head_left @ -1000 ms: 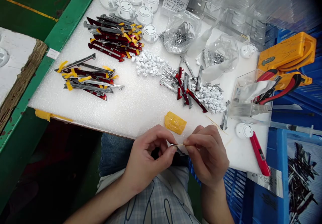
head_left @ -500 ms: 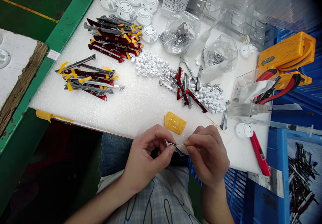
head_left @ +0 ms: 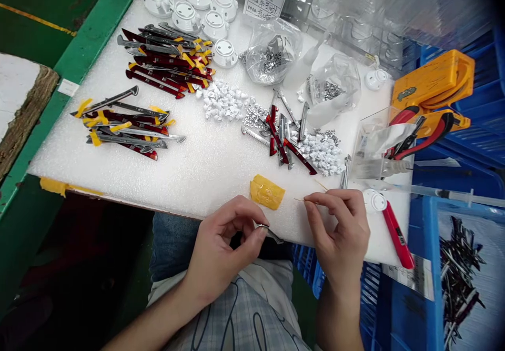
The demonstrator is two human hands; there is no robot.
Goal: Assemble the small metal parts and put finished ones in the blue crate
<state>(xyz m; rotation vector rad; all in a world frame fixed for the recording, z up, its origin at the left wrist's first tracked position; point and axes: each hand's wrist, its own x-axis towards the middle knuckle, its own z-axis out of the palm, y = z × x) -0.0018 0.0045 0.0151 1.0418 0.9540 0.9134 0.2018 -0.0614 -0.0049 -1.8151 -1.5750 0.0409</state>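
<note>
While the right hand [head_left: 342, 230] pinches a thin stick [head_left: 300, 200], the left hand [head_left: 223, 251] holds a strip [head_left: 273, 234] slanting down rightward.

Metal part [head_left: 273, 234] juts into gap btwn hands [head_left: 221, 253] [head_left: 344, 231].

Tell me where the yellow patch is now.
In the head view, the yellow patch lies just right of centre on the white foam, beyond the left hand and left of the right hand.
</note>
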